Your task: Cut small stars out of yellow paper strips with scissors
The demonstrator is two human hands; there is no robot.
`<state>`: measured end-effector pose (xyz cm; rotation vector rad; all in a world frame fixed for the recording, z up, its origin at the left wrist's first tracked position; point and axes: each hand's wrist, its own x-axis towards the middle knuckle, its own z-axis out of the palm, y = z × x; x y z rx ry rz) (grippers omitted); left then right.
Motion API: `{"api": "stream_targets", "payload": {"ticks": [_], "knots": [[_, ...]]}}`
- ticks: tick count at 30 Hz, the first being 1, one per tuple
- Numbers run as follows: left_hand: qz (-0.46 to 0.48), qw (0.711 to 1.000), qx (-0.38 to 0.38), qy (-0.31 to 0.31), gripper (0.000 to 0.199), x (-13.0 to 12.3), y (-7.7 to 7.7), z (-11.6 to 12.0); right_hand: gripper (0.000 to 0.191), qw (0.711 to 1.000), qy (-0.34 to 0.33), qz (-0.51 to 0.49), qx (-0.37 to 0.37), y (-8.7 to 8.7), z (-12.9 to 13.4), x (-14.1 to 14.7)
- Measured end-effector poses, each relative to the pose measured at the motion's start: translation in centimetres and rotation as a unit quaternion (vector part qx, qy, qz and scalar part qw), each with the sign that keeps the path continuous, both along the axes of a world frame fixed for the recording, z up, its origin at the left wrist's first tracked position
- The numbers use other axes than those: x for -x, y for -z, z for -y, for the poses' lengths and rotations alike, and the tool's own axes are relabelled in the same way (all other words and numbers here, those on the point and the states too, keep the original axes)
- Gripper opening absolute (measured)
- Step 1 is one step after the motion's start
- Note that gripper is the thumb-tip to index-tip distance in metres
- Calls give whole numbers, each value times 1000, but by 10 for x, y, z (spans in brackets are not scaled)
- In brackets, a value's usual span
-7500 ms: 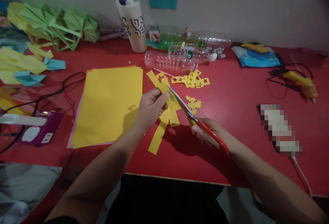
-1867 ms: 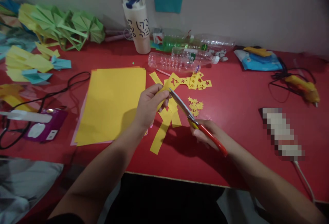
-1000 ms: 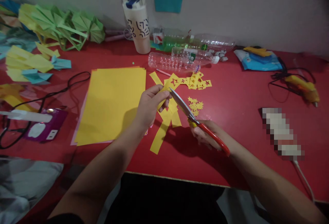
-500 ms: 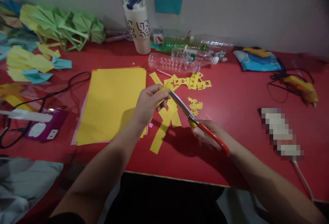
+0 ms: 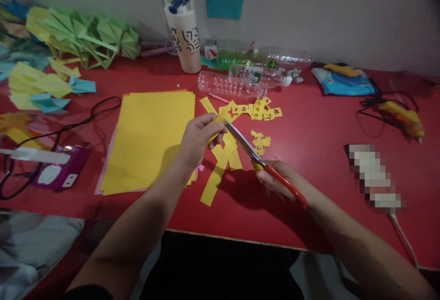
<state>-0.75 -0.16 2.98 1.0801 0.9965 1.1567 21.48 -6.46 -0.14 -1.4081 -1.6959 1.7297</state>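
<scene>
My left hand (image 5: 199, 139) pinches a small piece of yellow paper (image 5: 220, 119) between thumb and fingers. Red-handled scissors (image 5: 283, 183) are in my right hand (image 5: 277, 180), their blade tips touching or very near that paper. Yellow paper strips (image 5: 215, 183) lie crossed beneath and in front of my left hand. Behind them are strips with star-shaped holes (image 5: 257, 108). A small pile of yellow stars (image 5: 261, 141) lies beyond the blades. To the left of my left hand is a stack of yellow sheets (image 5: 151, 135).
Plastic bottles (image 5: 223, 83) and a white tumbler (image 5: 185, 38) stand or lie along the wall. Folded paper shapes (image 5: 82, 34) and a purple box (image 5: 63, 167) are at left. At right are a yellow glue gun (image 5: 404, 119) and a blue packet (image 5: 343, 82).
</scene>
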Motion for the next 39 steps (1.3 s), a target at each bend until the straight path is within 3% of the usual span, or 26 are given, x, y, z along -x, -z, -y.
{"api": "stream_targets", "payload": {"ticks": [18, 25, 39], "knots": [[-33, 998, -46, -9, 20, 1, 6, 3, 58, 999, -6, -52, 5, -5, 0, 7], [-41, 996, -61, -44, 26, -6, 8, 6, 59, 998, -13, -59, -22, 9, 2, 4], [-68, 995, -66, -14, 34, -8, 2, 9, 57, 995, -13, -85, -41, 13, 7, 6]]}}
